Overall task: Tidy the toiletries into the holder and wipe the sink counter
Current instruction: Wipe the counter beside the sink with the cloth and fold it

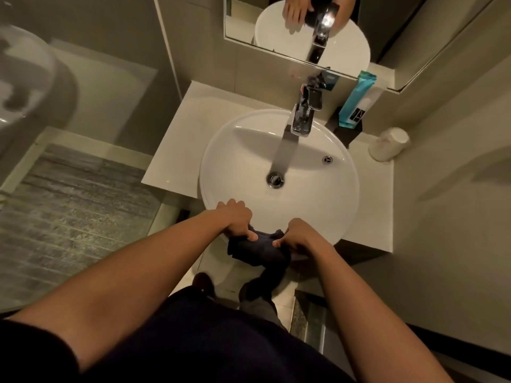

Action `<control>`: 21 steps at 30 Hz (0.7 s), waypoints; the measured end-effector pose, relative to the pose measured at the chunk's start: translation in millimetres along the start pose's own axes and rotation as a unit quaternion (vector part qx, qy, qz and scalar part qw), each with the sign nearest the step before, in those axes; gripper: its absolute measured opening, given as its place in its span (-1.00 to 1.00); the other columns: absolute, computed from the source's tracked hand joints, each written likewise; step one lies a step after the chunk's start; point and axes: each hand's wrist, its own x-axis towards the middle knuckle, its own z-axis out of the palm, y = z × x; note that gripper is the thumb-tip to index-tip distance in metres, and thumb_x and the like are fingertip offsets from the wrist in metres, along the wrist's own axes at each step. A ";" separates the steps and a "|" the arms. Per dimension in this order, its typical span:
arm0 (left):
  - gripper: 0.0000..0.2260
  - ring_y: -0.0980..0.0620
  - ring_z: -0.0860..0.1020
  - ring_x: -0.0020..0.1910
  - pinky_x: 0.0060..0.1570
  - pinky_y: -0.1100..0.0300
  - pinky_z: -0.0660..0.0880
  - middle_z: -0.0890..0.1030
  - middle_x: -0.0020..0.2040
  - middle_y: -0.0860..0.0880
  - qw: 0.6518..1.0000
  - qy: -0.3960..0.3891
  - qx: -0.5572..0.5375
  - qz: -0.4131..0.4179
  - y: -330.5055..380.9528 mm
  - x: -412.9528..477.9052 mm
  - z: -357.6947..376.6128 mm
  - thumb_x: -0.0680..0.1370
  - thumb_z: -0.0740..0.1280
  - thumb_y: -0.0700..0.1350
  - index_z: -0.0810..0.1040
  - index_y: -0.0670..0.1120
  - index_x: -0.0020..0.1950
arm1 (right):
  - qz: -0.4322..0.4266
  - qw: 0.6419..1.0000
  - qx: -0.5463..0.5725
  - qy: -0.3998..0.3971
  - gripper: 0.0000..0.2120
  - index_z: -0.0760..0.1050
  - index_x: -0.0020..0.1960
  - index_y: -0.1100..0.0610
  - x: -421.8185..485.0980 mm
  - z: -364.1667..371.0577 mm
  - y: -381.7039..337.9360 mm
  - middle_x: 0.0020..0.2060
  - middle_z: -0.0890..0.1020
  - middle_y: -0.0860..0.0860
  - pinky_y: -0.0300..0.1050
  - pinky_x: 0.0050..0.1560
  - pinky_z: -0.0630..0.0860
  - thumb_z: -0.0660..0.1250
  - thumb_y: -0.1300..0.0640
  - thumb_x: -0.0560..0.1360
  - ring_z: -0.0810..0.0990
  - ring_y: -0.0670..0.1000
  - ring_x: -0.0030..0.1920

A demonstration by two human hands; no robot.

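Both hands grip a dark navy cloth (258, 248) at the near rim of the round white sink basin (237, 161). My left hand (236, 218) holds its left end and my right hand (300, 234) holds its right end; part of the cloth hangs down below the basin. A black holder (347, 129) stands at the back right of the white counter (177, 139) with a blue tube (356, 102) upright in it. Another dark packet (322, 81) leans against the wall behind the tap.
A chrome tap (300, 117) reaches over the basin from the back. An upside-down white paper cup (388, 143) sits at the counter's right edge. A mirror (276, 45) hangs above. A glass shower screen and grey floor (69, 205) lie to the left.
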 end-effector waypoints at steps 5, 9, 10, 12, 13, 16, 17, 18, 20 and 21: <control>-0.64 -0.11 0.43 0.01 0.01 0.02 0.38 0.53 0.10 -0.10 0.992 0.021 -0.122 0.039 0.2 -0.7 4.1 0.53 0.41 0.13 0.45 -0.10 0.11 | -0.047 0.995 0.068 0.049 -0.74 0.47 -0.13 0.16 -19.4 2.9 0.0 -0.20 0.56 0.10 -0.08 -0.14 0.42 0.46 0.01 0.52 0.51 0.04 -0.19; -0.76 -0.07 0.44 -0.04 -0.18 0.13 0.32 0.49 -0.03 -0.02 0.949 0.104 -0.283 0.095 -9.8 -16.7 12.6 0.55 0.40 -0.03 0.37 -0.07 0.04 | -0.075 0.966 0.232 0.085 -0.69 0.48 -0.09 0.16 -41.9 6.8 10.3 -0.10 0.67 0.12 0.04 -0.06 0.57 0.43 -0.08 0.54 0.63 0.10 -0.08; -0.77 -0.06 0.45 -0.06 -0.21 0.15 0.33 0.48 -0.06 0.00 0.930 0.126 -0.332 0.097 -12.9 -22.4 13.4 0.55 0.41 -0.05 0.38 -0.07 0.04 | -0.072 0.956 0.266 0.096 -0.68 0.50 -0.05 0.17 -46.8 7.4 11.6 -0.05 0.69 0.13 0.09 -0.02 0.62 0.42 -0.09 0.55 0.67 0.12 -0.04; -0.77 -0.02 0.52 -0.14 -0.25 0.18 0.42 0.54 -0.11 0.00 0.871 0.138 -0.464 0.089 -19.1 -33.7 13.5 0.55 0.43 -0.09 0.41 -0.08 0.06 | -0.073 0.936 0.326 0.110 -0.68 0.52 0.04 0.19 -56.8 6.9 9.1 -0.01 0.69 0.13 0.01 -0.11 0.66 0.38 -0.09 0.58 0.69 0.09 -0.02; -0.77 -0.03 0.59 -0.17 -0.24 0.18 0.49 0.60 -0.13 -0.03 0.829 0.131 -0.537 0.086 -22.5 -39.1 13.4 0.55 0.45 -0.11 0.42 -0.08 0.07 | -0.079 0.926 0.352 0.112 -0.68 0.51 0.06 0.19 -60.1 7.4 6.1 0.00 0.69 0.13 -0.07 -0.18 0.64 0.36 -0.08 0.60 0.69 0.07 -0.04; -0.70 -0.13 0.71 -0.07 -0.18 0.06 0.62 0.70 -0.02 -0.16 0.712 0.118 -0.689 0.070 -34.8 -51.0 12.0 0.52 0.49 -0.18 0.49 -0.01 0.19 | -0.100 0.907 0.382 0.149 -0.69 0.52 0.05 0.17 -59.6 7.4 -10.0 -0.04 0.69 0.17 -0.05 -0.16 0.59 0.35 -0.10 0.60 0.69 0.12 -0.03; -0.66 -0.14 0.70 -0.01 -0.17 0.07 0.62 0.71 0.04 -0.18 0.680 0.116 -0.722 0.063 -39.6 -52.9 10.6 0.52 0.49 -0.19 0.50 0.00 0.24 | -0.108 0.898 0.393 0.164 -0.72 0.54 0.03 0.14 -58.5 6.6 -18.5 -0.06 0.70 0.19 0.02 -0.12 0.58 0.36 -0.10 0.59 0.70 0.15 -0.03; -0.63 -0.15 0.69 0.06 -0.12 0.06 0.62 0.70 0.10 -0.18 0.650 0.117 -0.749 0.055 -45.3 -53.4 8.8 0.51 0.49 -0.20 0.51 0.00 0.28 | -0.113 0.889 0.407 0.175 -0.75 0.55 0.02 0.11 -56.4 5.3 -27.6 -0.08 0.71 0.19 0.06 -0.08 0.59 0.36 -0.09 0.59 0.71 0.17 -0.03; -0.62 -0.18 0.66 0.16 0.12 -0.07 0.60 0.71 0.14 -0.16 0.594 0.129 -0.793 0.044 -56.9 -52.9 3.4 0.50 0.49 -0.22 0.56 -0.05 0.30 | -0.127 0.873 0.432 0.190 -0.81 0.56 0.01 0.10 -53.8 -0.6 -47.6 -0.11 0.73 0.14 0.09 0.00 0.62 0.35 -0.03 0.61 0.73 0.15 -0.03; -0.63 -0.18 0.65 0.18 0.23 -0.10 0.57 0.71 0.15 -0.17 0.568 0.139 -0.810 0.044 -62.1 -53.0 -0.9 0.51 0.48 -0.25 0.57 -0.11 0.31 | -0.136 0.867 0.438 0.195 -0.83 0.55 0.02 0.11 -52.5 -4.6 -57.7 -0.12 0.74 0.12 0.08 0.01 0.64 0.34 0.00 0.62 0.73 0.13 -0.04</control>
